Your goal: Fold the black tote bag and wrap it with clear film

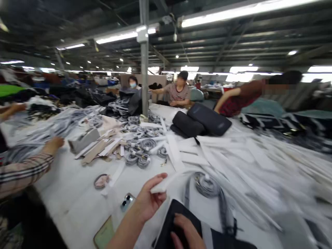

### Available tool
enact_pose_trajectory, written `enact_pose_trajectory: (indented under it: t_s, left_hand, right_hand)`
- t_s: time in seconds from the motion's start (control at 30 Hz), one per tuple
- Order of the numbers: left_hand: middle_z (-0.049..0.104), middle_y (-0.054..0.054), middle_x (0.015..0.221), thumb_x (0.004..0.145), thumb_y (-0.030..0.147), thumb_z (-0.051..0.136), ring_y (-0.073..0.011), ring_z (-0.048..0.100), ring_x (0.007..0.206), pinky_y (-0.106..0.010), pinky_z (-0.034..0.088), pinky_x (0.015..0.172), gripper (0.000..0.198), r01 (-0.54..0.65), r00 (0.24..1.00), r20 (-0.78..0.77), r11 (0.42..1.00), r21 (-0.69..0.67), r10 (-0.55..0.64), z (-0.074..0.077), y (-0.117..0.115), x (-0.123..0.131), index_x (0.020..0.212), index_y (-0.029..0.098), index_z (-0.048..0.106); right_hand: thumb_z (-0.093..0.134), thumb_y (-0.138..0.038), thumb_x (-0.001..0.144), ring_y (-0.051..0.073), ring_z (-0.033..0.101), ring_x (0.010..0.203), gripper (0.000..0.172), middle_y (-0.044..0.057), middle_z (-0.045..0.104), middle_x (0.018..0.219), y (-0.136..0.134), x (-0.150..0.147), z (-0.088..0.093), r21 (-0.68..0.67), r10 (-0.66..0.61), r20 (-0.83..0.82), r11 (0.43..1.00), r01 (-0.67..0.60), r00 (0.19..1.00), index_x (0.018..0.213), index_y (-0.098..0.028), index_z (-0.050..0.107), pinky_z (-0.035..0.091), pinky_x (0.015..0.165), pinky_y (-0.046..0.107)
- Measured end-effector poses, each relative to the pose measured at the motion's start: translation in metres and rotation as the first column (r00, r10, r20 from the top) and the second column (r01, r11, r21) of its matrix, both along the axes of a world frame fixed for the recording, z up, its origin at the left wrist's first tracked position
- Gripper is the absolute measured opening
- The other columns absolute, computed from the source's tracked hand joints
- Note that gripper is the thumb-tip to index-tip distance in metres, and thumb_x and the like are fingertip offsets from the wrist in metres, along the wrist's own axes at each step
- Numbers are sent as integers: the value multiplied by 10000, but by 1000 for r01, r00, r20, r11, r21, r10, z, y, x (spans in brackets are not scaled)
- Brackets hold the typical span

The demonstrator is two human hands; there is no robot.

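Note:
My left hand (150, 199) is raised at the bottom centre, its thumb and fingers pinched on the end of a white strip (162, 186). Low in the frame, my right hand (185, 231) presses its fingers down on a black pouch (171, 221) that lies on the white table (75, 204). Just beyond the pouch lies a coiled grey strap (207, 185) with a metal clip. The right half of the view is smeared by motion.
Two phones (127, 202) (103, 235) lie left of my arm. Coiled grey straps (141, 152), white strips (189, 152) and card pieces (95, 148) cover the table. Two black cases (202, 122) rest further back. A co-worker's plaid sleeve (23, 171) reaches in at left; other people sit opposite. A steel post (144, 69) stands mid-table.

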State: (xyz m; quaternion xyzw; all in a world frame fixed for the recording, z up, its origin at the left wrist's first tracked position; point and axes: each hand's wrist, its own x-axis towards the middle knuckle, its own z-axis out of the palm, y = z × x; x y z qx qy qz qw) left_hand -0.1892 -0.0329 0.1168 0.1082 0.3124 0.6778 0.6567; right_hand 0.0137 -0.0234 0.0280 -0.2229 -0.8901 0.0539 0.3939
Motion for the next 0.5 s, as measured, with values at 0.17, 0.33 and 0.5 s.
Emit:
enact_pose_trajectory:
  t_s: [0.17,0.33,0.5]
  left_hand:
    - [454,23,644,794,103,580,-20,392,473,-108,280,387,213,327,923,255,937,-120,-289,8,-38,36,997,47,610]
    - [548,-9,695,761,98,634,-42,488,479,-115,360,386,229,637,770,154,730,-247,-620,13,-44,107,987,74,610]
    - [617,-56,921,851,320,614,-68,547,570,-176,457,485,435,778,501,-297,574,-255,-813,-2,-36,174,1230,132,511]
  right_hand:
    - [661,-265,841,297,550,1147,479,152,562,1191,-39,103,69,-7,-520,-159,851,525,840,1261,-199,440,485,968,508]
    - [602,-278,891,308,462,1262,416,161,516,1321,-70,171,94,43,-531,160,846,532,832,1280,-200,477,423,1019,523]
    - [424,-289,967,196,673,800,211,61,701,880,-109,221,52,-407,-713,142,591,697,687,1040,-199,600,539,721,306]
